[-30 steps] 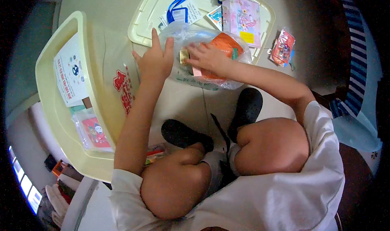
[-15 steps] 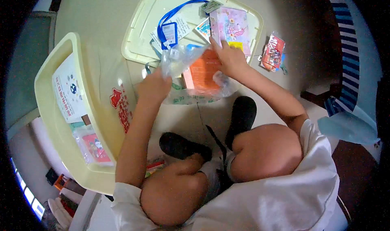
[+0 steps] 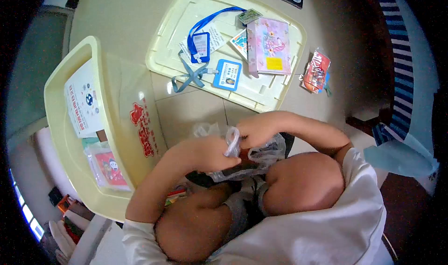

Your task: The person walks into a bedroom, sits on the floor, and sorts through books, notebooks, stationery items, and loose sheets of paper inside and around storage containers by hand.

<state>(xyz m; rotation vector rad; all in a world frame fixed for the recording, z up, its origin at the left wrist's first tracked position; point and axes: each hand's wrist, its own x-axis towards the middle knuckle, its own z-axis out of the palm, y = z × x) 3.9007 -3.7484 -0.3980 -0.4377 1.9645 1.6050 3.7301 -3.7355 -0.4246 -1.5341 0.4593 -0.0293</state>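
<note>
A clear plastic bag (image 3: 274, 149) is bunched between my hands, just above my lap. My left hand (image 3: 205, 152) grips a twisted part of it, its fingers closed. On the other side, my right hand (image 3: 259, 127) is also closed on the bag's gathered plastic. A little orange-red shows through the bag below my hands; the rest of its contents is hidden. Beyond my hands lies a pale yellow lid (image 3: 161, 62). On it are a light-blue ID badge (image 3: 227, 75) with a grey-blue lanyard, a dark-blue card holder (image 3: 200, 48) and a floral pink box (image 3: 266, 43).
A pale yellow tub (image 3: 114, 143) stands at left, with a printed white sheet (image 3: 84, 99) and a pink-red packet (image 3: 109, 168) in it. A red package (image 3: 316, 72) lies on the tiled floor right of the lid. Striped fabric (image 3: 401, 73) hangs at far right.
Both hands have drawn the bag from the lid's near edge toward my lap and gathered its plastic together. The orange box in it is now mostly hidden, and the light-blue ID badge is uncovered.
</note>
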